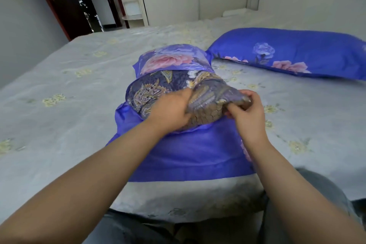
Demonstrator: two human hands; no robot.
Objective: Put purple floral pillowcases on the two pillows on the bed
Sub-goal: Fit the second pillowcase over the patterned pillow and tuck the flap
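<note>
While both hands work at its near end, the second pillow sits half inside its pillowcase.

Nearest, loose purple pillowcase (190, 156) lies flat on the bed (59, 77); above it the left hand (170, 113) grips the paisley pillow (158, 87), the right hand (247, 113) pinches its corner. Beyond, right of this pillow, lies the covered pillow (297, 53).

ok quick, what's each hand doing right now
Left hand: grips the near end of the patterned pillow.
Right hand: pinches the pillow's near corner.
</note>
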